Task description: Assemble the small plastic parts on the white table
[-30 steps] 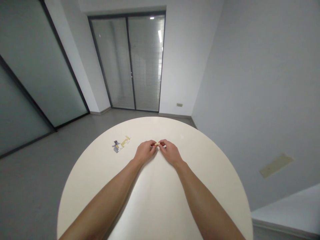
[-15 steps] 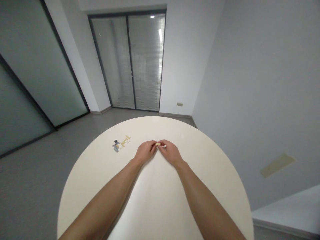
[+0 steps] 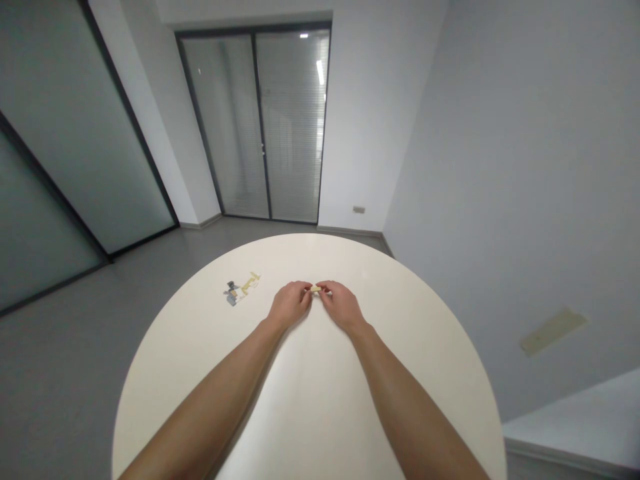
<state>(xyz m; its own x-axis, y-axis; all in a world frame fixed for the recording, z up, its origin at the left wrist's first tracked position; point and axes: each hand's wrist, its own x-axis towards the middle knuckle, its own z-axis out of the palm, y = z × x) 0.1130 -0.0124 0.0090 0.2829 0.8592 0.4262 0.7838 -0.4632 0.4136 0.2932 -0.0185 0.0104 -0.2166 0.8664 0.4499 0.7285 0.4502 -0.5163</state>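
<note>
A small pale-yellow piece [image 3: 315, 289], perhaps a toy building brick, is pinched between both hands above the far half of the white table. My left hand [image 3: 291, 302] grips its left end with closed fingertips. From the other side, my right hand [image 3: 341, 305] closes thumb and fingers on the right end. The piece is too small for its exact shape to be made out, and the fingers partly cover it. To the left lies a loose group of small yellow, white, grey and dark pieces [image 3: 242, 288], apart from my hands.
The round white table [image 3: 310, 400] reaches from under my forearms to its curved far edge. Beyond it stand a glass door with blinds [image 3: 290, 133] and frosted glass panels [image 3: 75, 133]. A grey wall [image 3: 525, 167] rises on the right.
The yellow piece has turned slightly between my fingertips, and more of it shows. My hands have barely moved. The pieces on the left lie as before.
</note>
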